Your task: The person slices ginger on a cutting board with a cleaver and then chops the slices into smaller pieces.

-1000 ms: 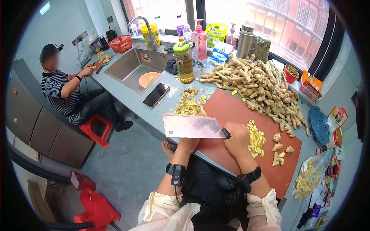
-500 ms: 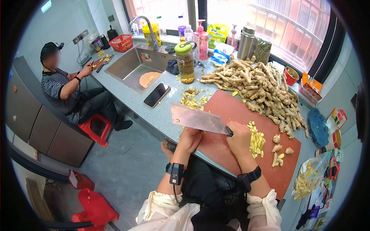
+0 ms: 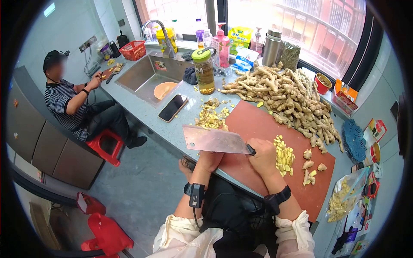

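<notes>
A cleaver [image 3: 217,139] is in my right hand [image 3: 262,155], fingers wrapped round its dark handle. Its broad blade points left above the edge of the reddish-brown cutting board [image 3: 241,122]. My left hand [image 3: 209,161] is just below and behind the blade, which hides its fingers, so I cannot see what they hold. Trimmings of ginger [image 3: 211,114] are heaped on the counter beyond the blade. Sliced ginger [image 3: 284,157] lies on the board to the right of my right hand, with several ginger chunks [image 3: 308,164] beside it.
A large pile of ginger roots [image 3: 288,101] covers the back of the counter. Left of it stand a lidded bottle [image 3: 204,75], a phone [image 3: 173,107] and the sink [image 3: 133,81] with a peach-coloured bowl [image 3: 164,90]. Another person [image 3: 66,96] sits at the far left, hands on food.
The cleaver and my right hand have shifted slightly left, and the blade is lower and more level. It now covers the left hand's fingers. The view has moved a little.
</notes>
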Demonstrator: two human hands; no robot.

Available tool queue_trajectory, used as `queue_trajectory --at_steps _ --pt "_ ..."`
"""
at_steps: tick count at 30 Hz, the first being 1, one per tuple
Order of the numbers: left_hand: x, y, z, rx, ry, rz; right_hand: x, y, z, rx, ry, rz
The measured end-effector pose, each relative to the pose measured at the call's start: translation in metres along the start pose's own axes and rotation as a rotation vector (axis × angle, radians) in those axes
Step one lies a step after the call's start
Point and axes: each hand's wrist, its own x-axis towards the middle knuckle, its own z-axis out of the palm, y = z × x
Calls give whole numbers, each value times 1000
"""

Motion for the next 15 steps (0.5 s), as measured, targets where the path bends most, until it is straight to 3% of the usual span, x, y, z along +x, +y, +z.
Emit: queue_trajectory --at_steps 6,9,10,12,15 --pt "-3 6 7 17 -20 -5 0 1 1 -38 5 27" --pt "2 13 -1 25 -345 -68 1 3 0 -102 40 78" --pt "0 12 6 28 -347 -67 0 5 0 -81 47 102" --pt "-5 8 27 48 -6 46 0 5 -1 -63 58 114" --pt "1 6 5 -13 -42 -36 2 0 -3 26 51 50"
